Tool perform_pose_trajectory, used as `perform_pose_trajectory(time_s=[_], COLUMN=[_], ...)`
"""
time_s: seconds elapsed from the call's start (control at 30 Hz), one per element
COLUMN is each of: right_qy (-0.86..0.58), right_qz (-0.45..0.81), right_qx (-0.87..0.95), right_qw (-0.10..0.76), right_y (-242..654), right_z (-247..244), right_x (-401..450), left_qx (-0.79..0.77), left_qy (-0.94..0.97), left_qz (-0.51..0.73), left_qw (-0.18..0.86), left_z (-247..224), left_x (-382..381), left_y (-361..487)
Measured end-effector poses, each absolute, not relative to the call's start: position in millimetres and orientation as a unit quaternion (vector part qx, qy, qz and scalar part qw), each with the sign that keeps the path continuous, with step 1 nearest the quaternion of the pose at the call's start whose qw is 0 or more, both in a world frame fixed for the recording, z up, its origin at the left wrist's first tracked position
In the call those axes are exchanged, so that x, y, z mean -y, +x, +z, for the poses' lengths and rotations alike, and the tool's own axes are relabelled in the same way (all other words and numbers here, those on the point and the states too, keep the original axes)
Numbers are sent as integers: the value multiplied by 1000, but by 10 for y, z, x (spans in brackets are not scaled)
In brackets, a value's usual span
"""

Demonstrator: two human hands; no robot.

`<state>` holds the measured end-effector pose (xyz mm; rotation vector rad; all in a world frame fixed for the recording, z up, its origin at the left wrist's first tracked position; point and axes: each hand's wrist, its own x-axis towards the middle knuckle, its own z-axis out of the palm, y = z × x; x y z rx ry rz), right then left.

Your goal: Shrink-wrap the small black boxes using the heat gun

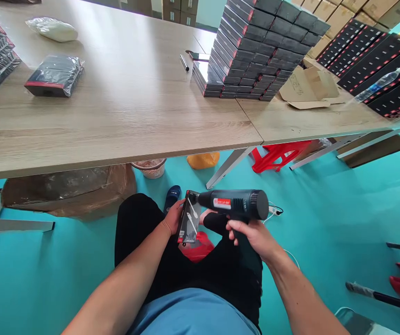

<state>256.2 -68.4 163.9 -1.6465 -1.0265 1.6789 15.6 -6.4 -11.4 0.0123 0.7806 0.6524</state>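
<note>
My left hand (175, 217) grips a black product box (189, 219) with red edges and a picture of white cable plugs, held upright over my lap. My right hand (247, 235) is wrapped round the handle of a dark heat gun (240, 203) with a red-and-white label. The gun's nozzle points left and reaches the upper right side of the box; whether it touches cannot be told. Below the box, between my legs, shows something red (200, 247).
Ahead stands a wooden table (123, 121) with a tall stack of small black boxes (256, 51), a wrapped pack (55, 76) and an opened carton (310, 88). Underneath are a large brown carton (70, 190), a bucket (151, 168) and a red stool (278, 156). A power strip (275, 210) lies at right.
</note>
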Motion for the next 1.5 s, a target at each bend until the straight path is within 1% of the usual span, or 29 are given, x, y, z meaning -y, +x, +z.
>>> perform_pose_trajectory(time_s=[0.07,0.17,0.2,0.23,0.27,0.37,0.43,0.53,0.7,0.8,0.9,0.97,1.07,1.1,1.13,1.23,1.27,1.37,1.4,1.43,1.5], right_qy=[-617,-558,-547,-551,-566,-602,-590,-570,-562,-561,-568,-573,-562,-564,-573,-600,-597,-571,-571,-578,-594], right_qz=[616,688,707,715,711,678,679,696,702,705,695,696,702,693,675,618,621,664,665,657,627], right_qx=[388,402,392,371,336,189,109,58,50,77,156,247,377,403,420,438,443,457,458,458,451], right_qw=[301,232,217,221,247,376,424,433,434,427,412,357,220,199,201,257,248,155,145,159,225], right_y=[2552,2566,2579,2595,2615,2688,2735,2780,2779,2743,2685,2645,2598,2585,2575,2555,2551,2525,2509,2488,2442], right_z=[1660,1686,1684,1673,1653,1567,1520,1495,1477,1461,1499,1566,1683,1714,1738,1773,1778,1796,1807,1822,1862], right_x=[658,722,756,787,809,808,775,746,747,726,716,725,727,716,698,634,622,622,626,628,615], left_qx=[-379,-371,-364,-357,-349,-322,-308,-314,-335,-353,-370,-366,-346,-343,-344,-352,-351,-341,-338,-335,-327], left_qy=[2,-23,-32,-39,-43,-35,-25,-13,0,9,12,9,-3,-6,-7,-6,-8,-21,-23,-23,-18], left_qz=[322,355,369,378,383,367,349,329,326,325,323,319,321,322,322,309,307,317,321,324,319], left_qw=[868,858,855,853,854,872,885,890,884,877,871,874,882,882,882,883,885,885,884,885,889], left_z=[-118,-139,-145,-149,-150,-146,-150,-180,-216,-195,-161,-145,-136,-137,-138,-135,-133,-142,-154,-172,-217], left_x=[49,13,2,-6,-8,6,20,24,29,50,61,60,55,55,55,58,58,51,48,45,42], left_y=[145,131,127,124,121,113,109,118,146,147,149,154,155,152,149,137,134,128,126,123,111])
